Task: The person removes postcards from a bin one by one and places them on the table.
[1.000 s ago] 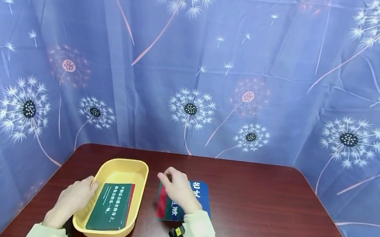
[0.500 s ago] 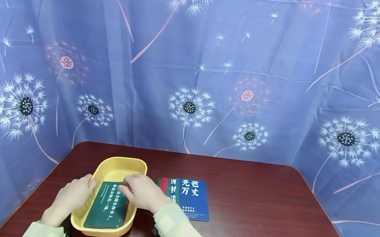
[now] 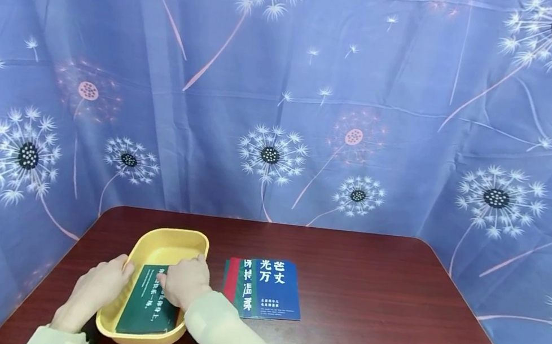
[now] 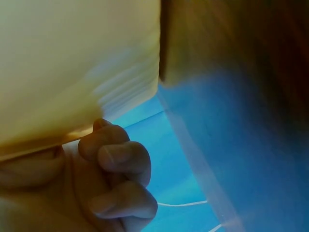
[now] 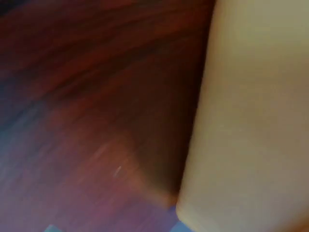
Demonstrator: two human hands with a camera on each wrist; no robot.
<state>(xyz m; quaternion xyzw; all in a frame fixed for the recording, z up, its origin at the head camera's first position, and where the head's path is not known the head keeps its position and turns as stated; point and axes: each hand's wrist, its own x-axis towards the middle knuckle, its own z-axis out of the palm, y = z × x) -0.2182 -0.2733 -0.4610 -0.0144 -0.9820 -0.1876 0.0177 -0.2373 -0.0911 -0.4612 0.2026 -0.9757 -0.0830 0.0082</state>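
Observation:
On the table's left side stands a yellow plastic basin (image 3: pixel 166 238), with a dark green card (image 3: pixel 143 304) bearing white Chinese characters lying in it. My left hand (image 3: pixel 98 288) grips the basin's left rim, thumb over the edge; in the left wrist view its fingers (image 4: pixel 125 157) curl below the rim. My right hand (image 3: pixel 189 282) is over the basin's right side, its thumb covering part of the card's lettering. The right hand's other fingertips are mostly hidden, and I cannot tell whether they pinch the card. The right wrist view shows only the basin's outer wall (image 5: pixel 251 106) and blurred tabletop.
Right of the basin, a fanned pile of cards lies flat on the dark red-brown table (image 3: pixel 366 318), with a blue card (image 3: pixel 283 292) on top and green and red ones beneath. A blue dandelion-print curtain (image 3: pixel 406 107) hangs behind the table.
My right hand has moved left from above the fanned pile into the basin, uncovering the blue card. My left hand stays on the basin's rim. The head view has shifted slightly.

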